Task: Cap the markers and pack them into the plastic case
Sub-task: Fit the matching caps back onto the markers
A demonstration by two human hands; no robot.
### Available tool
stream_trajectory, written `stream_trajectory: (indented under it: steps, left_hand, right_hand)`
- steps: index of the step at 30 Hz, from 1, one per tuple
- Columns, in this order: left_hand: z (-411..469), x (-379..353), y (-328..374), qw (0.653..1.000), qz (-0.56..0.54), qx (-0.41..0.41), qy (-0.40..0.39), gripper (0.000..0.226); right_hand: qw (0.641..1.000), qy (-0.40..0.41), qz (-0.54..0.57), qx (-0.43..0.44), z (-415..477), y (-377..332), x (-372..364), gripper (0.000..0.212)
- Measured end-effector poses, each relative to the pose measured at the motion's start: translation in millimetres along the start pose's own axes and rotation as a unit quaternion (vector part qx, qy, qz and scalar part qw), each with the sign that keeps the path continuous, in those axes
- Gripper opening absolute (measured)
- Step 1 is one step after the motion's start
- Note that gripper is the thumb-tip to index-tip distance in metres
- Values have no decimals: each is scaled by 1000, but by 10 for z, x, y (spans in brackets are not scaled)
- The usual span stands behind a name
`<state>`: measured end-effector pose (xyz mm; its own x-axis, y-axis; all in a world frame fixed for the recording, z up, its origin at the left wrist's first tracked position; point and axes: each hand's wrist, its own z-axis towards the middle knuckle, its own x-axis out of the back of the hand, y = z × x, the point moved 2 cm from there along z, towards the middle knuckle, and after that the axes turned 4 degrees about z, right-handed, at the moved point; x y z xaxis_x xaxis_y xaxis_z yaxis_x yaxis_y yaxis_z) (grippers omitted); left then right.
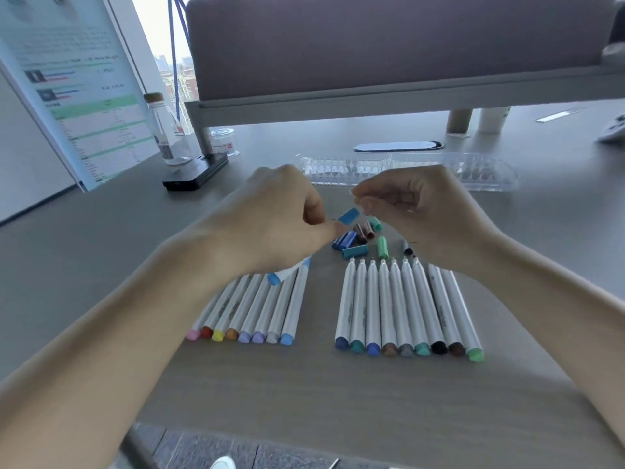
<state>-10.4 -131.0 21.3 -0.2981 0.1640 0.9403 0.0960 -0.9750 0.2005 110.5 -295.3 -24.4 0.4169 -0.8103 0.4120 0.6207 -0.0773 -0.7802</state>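
Marker (280,275), white barrel with a blue end, is gripped in the curled left hand (280,218). The barrel runs under the palm, and a blue cap (348,216) sits at its far tip just past the left fingertips. The right hand (416,204) has its fingers curled, thumb and forefinger tips close together just up-right of the cap; cannot tell if they touch it. Loose caps (345,240) in blue, brown, teal and green lie on the grey table (135,248) just below the grip. Down-right of the grip is a row of 9 uncapped markers (406,306), tips toward the caps. Below the left hand is a row of 8 markers (257,309), far ends hidden. The clear plastic case (406,167) lies beyond the grip, behind both hands.
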Motion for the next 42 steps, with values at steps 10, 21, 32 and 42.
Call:
stream_trajectory:
  steps: [10,21,32,42]
  left_hand:
    - [-191,-203,106,985,112,109,-67,44]
    - [-204,-228,36,991,82,84,-67,35]
    - [-176,-297,162,989,17,77,-123,33]
    - [-148,-268,127,986,33,68,-149,30]
  right_hand:
    - [997,57,-9,-54,28,97,101,17]
    - [994,-51,-55,-76,-30,40,34,24]
    - [970,-181,-152,-54,-122,-31,-58,36]
    - [966,-149,-205,-47,-112,-42,-5,38]
